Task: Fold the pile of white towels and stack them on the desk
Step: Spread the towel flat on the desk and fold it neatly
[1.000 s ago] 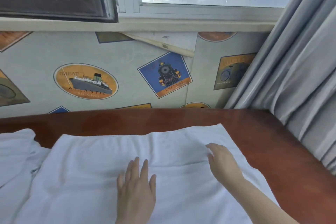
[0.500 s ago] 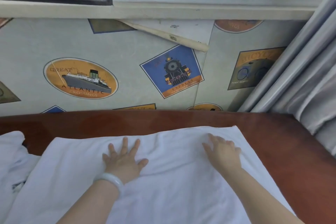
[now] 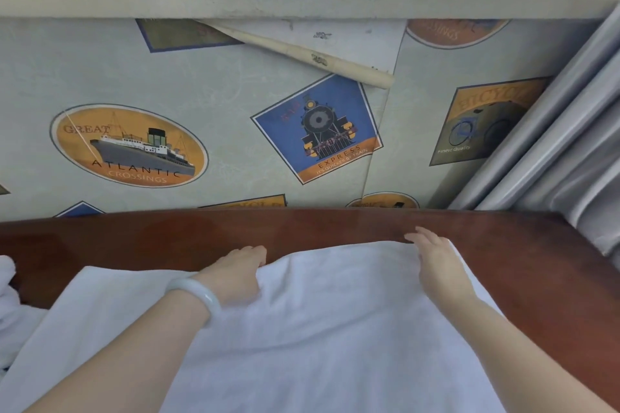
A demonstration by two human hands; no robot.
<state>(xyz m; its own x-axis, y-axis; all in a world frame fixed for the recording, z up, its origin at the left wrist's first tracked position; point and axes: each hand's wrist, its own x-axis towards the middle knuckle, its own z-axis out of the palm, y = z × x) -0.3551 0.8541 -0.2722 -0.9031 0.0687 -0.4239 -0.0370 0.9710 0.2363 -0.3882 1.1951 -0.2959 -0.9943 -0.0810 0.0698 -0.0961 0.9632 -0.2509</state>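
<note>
Logging white towel (image 3: 335,329) spread flat on the table (image 3: 536,278), far hem short of the table's far edge, right hem near the right edge.

Half a second back, found both hands flat on the cloth, short of that hem, fingers splayed. Now finding left hand (image 3: 235,273) up at the far hem, about midway along it, fingers (image 3: 253,253) curled over the edge and pinching it, cloth puckered just beside the knuckles. Finding right hand (image 3: 436,261) at the towel's far right corner, fingers (image 3: 419,236) straight and close together, tips past the hem onto bare wood. Cannot tell whether the thumb has the corner.

Pale bracelet (image 3: 198,295) on left wrist. Rest of pile (image 3: 13,329) heaped at the table's left edge, apart from both hands.

Reading this as smoothing ended, fold beginning: probably drawing the far hem back toward the near edge. Watching for uneven lift, right corner not plainly secured. Nothing folded or stacked in view yet.
</note>
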